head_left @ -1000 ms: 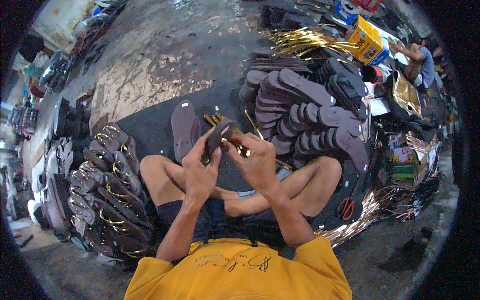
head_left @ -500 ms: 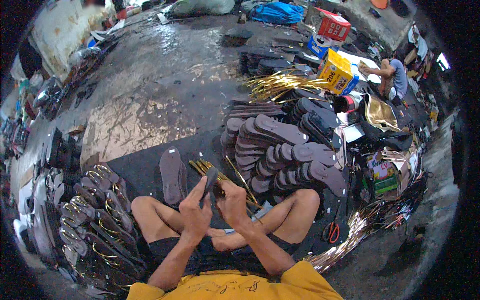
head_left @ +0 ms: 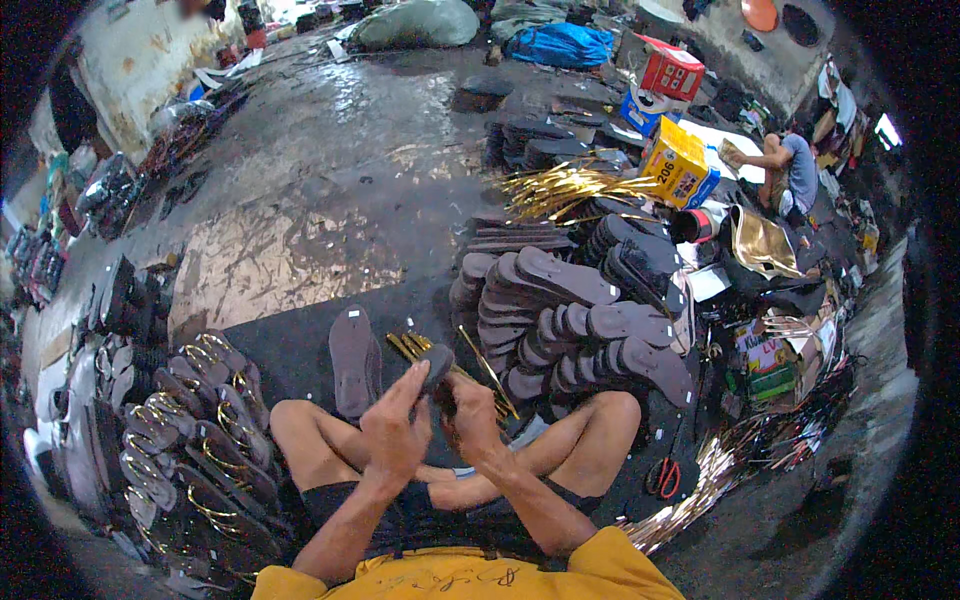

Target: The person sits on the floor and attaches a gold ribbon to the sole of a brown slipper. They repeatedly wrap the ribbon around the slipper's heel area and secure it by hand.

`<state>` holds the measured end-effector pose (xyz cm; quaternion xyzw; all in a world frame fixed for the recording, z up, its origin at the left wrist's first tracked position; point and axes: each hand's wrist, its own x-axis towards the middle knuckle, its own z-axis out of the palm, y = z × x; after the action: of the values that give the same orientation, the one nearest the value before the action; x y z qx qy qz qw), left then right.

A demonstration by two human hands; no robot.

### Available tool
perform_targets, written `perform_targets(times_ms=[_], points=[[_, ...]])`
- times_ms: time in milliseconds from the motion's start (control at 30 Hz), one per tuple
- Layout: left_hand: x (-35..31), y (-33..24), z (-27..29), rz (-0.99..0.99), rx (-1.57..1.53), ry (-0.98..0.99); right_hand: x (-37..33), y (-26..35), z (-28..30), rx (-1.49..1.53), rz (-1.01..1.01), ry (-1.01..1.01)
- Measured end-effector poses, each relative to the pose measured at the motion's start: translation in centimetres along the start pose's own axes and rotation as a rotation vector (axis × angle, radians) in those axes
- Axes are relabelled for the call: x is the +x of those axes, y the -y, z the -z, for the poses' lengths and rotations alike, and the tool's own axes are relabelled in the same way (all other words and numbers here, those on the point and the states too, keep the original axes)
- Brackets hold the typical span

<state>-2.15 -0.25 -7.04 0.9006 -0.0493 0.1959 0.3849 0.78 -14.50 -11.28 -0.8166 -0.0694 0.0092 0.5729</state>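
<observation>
In front of my crossed legs, my left hand [head_left: 400,430] is closed around a dark sandal sole [head_left: 438,362], which stands tilted with one rounded end up. Close against the sole's right side, my right hand [head_left: 474,415] has its fingers curled together; whatever lies between them is hidden. Just beyond both hands, gold strap strips [head_left: 408,345] lie on the dark mat. A small stack of brown-grey soles [head_left: 354,365] rests to the left of them. On the right, many more soles [head_left: 600,320] are fanned out in overlapping rows.
Sandals with gold straps [head_left: 195,420] are piled at my left. Red-handled scissors [head_left: 664,478] lie beside my right knee, near shiny strips [head_left: 700,485]. Farther right are a yellow box [head_left: 678,160], a bundle of gold strips [head_left: 570,188] and another person [head_left: 788,170] sitting low.
My hands still hold together at the sole, which is now turned to show more of its flat face. The whole view has shifted slightly.
</observation>
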Motion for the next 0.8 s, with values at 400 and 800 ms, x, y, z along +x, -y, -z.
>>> perform_targets(times_ms=[400, 800], points=[[0.4, -2.0, 0.1, -0.056, 0.007, 0.036, -0.3, -1.2, 1.4, -0.115, 0.169, -0.044], [-2.4, 4.4, 3.0, 0.231, -0.216, 0.201, 1.3, -0.2, 5.1, -0.404, 0.386, -0.224]])
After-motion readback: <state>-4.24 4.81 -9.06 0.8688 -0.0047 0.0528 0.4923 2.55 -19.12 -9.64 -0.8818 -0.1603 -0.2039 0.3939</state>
